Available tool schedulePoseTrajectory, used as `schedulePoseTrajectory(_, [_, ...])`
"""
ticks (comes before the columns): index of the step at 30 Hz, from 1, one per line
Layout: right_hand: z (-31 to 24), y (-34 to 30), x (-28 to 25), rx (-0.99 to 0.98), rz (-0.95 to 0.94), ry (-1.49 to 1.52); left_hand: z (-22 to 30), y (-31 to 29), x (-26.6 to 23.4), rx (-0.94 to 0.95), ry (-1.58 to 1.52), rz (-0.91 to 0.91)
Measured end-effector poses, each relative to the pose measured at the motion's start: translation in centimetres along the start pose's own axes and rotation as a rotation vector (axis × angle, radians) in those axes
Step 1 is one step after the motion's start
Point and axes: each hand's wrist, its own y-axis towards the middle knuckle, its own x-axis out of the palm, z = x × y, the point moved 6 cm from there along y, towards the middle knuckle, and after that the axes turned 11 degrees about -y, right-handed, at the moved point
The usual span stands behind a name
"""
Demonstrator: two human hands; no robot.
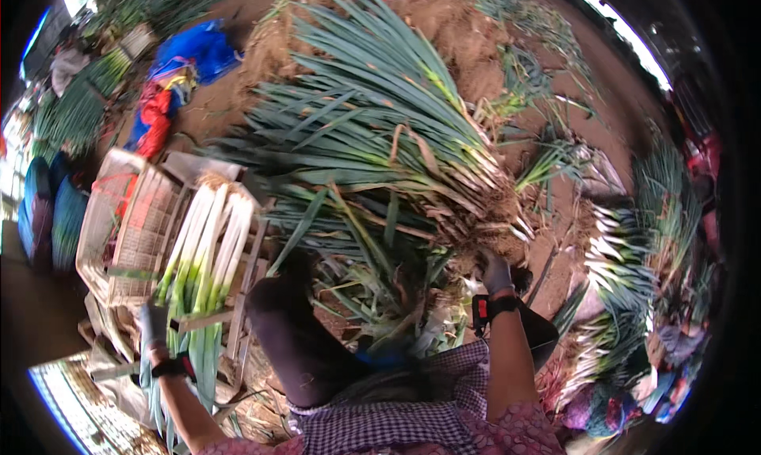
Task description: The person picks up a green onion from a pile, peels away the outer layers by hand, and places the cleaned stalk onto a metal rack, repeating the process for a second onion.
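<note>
My left hand (153,328), in a grey glove, is at the side of a bundle of leeks (208,237) with long white shafts, which lies in a wooden rack (242,312). Its fingers are partly hidden against the green leaves. My right hand (496,273), also gloved, is at the root end of a large leek pile (372,130) in front of me. The fingers there are curled in, and what they close on is too small to make out. Both wrists have dark bands, and a black and red device (480,314) sits by the right wrist.
A pale plastic crate (143,217) stands left of the rack. Blue and red plastic sheeting (194,51) lies beyond it. Cleaned leeks (618,253) are laid in a row at the right. Loose leaves and trimmings (372,296) cover the ground before my knees.
</note>
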Motion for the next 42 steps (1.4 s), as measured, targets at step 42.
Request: schedulePoseTrajectory(42, [-20.2, -4.6, 8.8, -0.140, -0.444, 0.230, 34.1, -14.9, 41.6, -0.600, -1.323, -1.014])
